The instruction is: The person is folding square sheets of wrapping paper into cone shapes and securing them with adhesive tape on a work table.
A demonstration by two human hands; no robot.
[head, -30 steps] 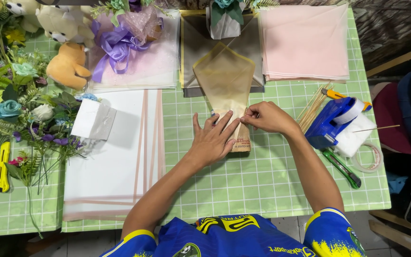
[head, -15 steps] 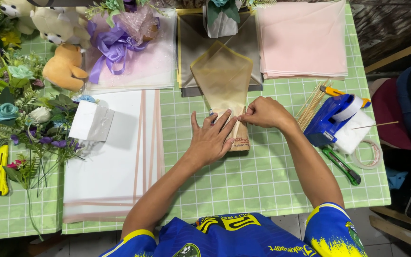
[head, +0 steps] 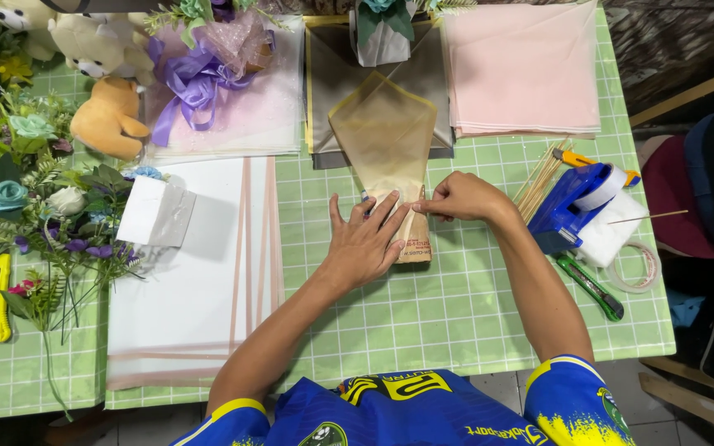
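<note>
Lying under the spread fingers of the left hand (head: 367, 244) is a small brown printed packet (head: 417, 242), with a translucent tan wrapping sheet (head: 383, 132) fanning out above it on the green checked tablecloth (head: 456, 306). The right hand (head: 463, 196) pinches the sheet's right edge. Little has changed since earlier; both hands stay put.

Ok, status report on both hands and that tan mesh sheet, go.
Left hand flat, pressing the tan mesh sheet near its narrow end. Right hand pinching its edge. Tape dispenser beside right wrist, apart.
</note>
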